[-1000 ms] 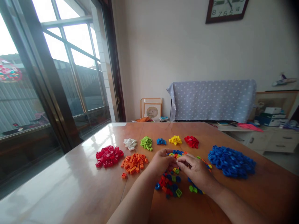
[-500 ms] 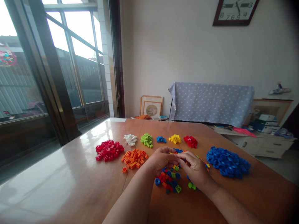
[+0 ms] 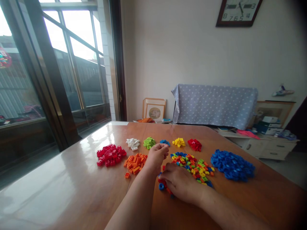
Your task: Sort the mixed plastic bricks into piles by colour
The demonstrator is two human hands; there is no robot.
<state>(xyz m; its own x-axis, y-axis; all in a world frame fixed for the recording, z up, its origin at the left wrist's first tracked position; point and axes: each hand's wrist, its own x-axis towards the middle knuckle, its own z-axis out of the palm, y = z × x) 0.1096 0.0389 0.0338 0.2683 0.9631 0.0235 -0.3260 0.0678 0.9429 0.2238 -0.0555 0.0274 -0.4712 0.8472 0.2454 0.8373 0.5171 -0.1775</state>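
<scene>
My left hand is raised over the table beside the orange brick pile, its fingers curled together. Whatever is in its pinch is too small or hidden to make out. In front of its fingertips is the small blue brick pile. My right hand reaches down over the near part of the mixed toy bricks, fingers apart and pointing left. Red bricks and a blue round piece show at its fingertips. The hand covers much of that near heap.
Sorted piles stand around: dark red bricks, white, lime green, yellow, red and a large blue pile. One orange brick lies loose on the wooden table.
My hands were together over the mixed bricks and have parted. The left has moved left and up; the right has dropped left onto the near heap. The view has shifted slightly.
</scene>
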